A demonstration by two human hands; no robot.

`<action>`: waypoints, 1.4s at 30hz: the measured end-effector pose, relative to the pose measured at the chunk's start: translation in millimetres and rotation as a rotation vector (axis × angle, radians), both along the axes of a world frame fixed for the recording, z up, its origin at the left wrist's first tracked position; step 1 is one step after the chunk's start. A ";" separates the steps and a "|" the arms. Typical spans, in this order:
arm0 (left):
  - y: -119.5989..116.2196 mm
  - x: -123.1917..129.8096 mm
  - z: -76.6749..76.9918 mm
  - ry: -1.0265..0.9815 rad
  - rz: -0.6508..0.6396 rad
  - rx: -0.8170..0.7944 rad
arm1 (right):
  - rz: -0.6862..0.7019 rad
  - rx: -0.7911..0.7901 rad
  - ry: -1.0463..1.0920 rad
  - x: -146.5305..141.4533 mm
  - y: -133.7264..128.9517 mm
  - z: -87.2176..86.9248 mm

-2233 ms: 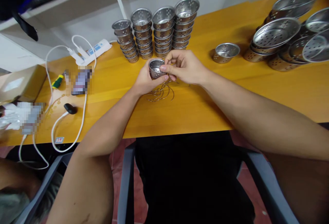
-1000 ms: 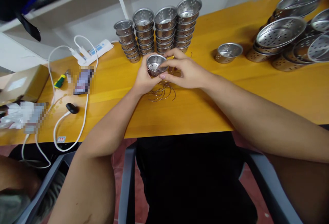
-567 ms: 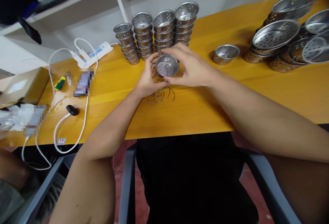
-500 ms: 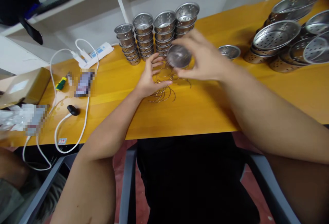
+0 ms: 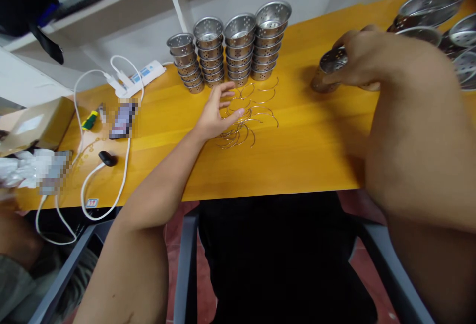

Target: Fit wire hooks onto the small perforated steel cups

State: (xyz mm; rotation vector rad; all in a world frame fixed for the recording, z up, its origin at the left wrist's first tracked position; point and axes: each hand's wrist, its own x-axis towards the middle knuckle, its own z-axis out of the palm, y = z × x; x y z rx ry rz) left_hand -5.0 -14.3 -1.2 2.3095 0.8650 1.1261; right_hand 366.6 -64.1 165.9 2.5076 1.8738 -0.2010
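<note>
My right hand (image 5: 359, 58) is closed around the rim of a perforated metal cup (image 5: 325, 80) on the right side of the table. Whether this is one cup or two nested ones, I cannot tell. My left hand (image 5: 219, 110), its fingers apart and nothing in it, rests at the left edge of a scatter of thin curved wires (image 5: 247, 128). Behind the wires stand several stacks of the same kind of perforated cups; the rightmost stack (image 5: 269, 41) is the tallest-looking.
Larger perforated metal containers (image 5: 463, 38) are grouped at the right, partly behind my arm. To the left lie a phone (image 5: 123, 119), a power strip (image 5: 143, 78) with white cables, a yellow-green object (image 5: 89, 120) and a cardboard box (image 5: 37, 124). Another person's arm shows at far left.
My right hand has swung right from beside the left hand, carrying a cup, to where a single cup stood on the table. The left hand stays over the wires.
</note>
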 end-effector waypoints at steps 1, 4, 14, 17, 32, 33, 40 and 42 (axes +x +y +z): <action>0.5 -0.7 -0.2 0.010 0.003 0.000 | -0.005 -0.003 0.001 0.0 0.4 0.3; 0.6 -1.7 0.5 0.026 0.000 -0.018 | -0.014 -0.001 0.013 1.4 0.9 0.3; -4.0 0.5 5.7 -0.033 -0.073 -0.029 | -0.030 0.116 0.086 3.2 0.5 -6.1; -6.5 1.2 9.3 -0.020 -0.061 -0.058 | 0.001 0.126 0.073 1.6 1.4 -8.9; -7.3 3.8 10.2 -0.013 -0.040 -0.079 | 0.481 0.714 0.446 -9.8 32.7 -59.0; -7.4 3.9 10.3 -0.018 -0.044 -0.079 | 0.551 0.797 0.503 -15.8 39.7 -67.9; -5.6 3.5 7.7 -0.034 -0.051 -0.040 | 0.671 0.922 0.762 -46.0 81.3 -105.2; -5.5 3.8 7.3 -0.029 -0.041 -0.042 | 0.631 0.955 0.789 -44.1 85.5 -105.7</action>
